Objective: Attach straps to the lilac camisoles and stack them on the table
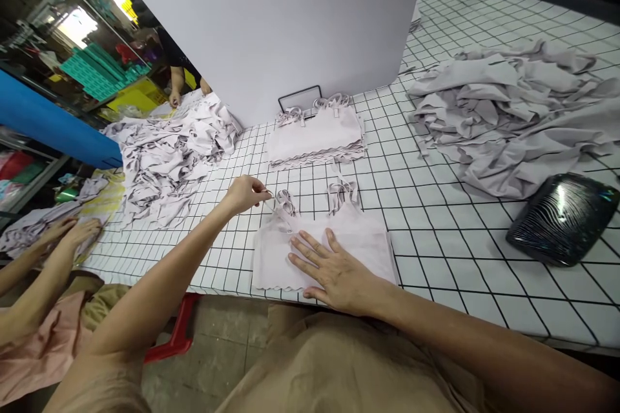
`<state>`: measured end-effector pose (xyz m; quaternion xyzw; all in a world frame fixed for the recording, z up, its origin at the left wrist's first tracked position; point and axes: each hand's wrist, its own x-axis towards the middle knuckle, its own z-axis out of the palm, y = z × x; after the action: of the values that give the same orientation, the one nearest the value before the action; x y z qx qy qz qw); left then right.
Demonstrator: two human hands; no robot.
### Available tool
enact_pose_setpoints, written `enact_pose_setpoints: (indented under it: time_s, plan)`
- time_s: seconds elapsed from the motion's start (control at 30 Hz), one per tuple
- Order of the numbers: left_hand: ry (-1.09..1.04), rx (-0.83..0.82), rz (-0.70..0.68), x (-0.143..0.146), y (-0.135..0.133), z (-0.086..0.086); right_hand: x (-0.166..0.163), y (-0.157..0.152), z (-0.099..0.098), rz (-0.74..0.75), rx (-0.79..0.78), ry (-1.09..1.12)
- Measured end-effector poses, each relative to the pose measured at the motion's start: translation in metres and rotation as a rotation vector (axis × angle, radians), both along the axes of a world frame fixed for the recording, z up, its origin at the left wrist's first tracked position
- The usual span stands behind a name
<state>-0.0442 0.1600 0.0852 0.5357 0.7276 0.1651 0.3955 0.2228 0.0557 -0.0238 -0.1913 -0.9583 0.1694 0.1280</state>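
Directly before me on the checked tablecloth lies a pale lilac camisole top, spread flat with its thin straps bunched at the upper edge. My left hand pinches a thin strap at the top's upper left and holds it out to the side. Flat on the middle of the fabric rests my right hand, fingers spread and holding nothing. Beyond the top sits a neat stack of similar tops, straps at the far side. The fabric under my right palm is hidden.
A heap of lilac garments lies to the right, with a glossy black ridged object in front. Another garment pile lies left. A white panel stands behind the stack. A co-worker's hands rest at far left; another person stands beyond.
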Motion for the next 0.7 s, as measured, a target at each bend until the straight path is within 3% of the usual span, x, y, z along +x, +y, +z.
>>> enact_pose_setpoints:
  time_s: [0.17,0.3,0.4,0.57,0.7]
  plan:
    - [-0.445,-0.229,-0.053,-0.008,-0.008,0.013,0.0,0.0,0.003,0.005,-0.022,-0.015]
    - [-0.548,-0.205,0.016,-0.012,-0.015,0.015,0.0,0.001,0.004,0.006,-0.024,-0.014]
    - [-0.356,-0.139,-0.023,-0.01,-0.016,0.012,0.0,0.0,0.003,0.0,-0.014,-0.007]
    - [0.455,0.205,-0.156,0.005,-0.014,0.0,0.0,0.0,0.003,-0.002,-0.001,-0.001]
    - [0.601,0.321,-0.157,0.02,-0.01,-0.016,0.001,0.0,0.005,-0.001,-0.004,-0.014]
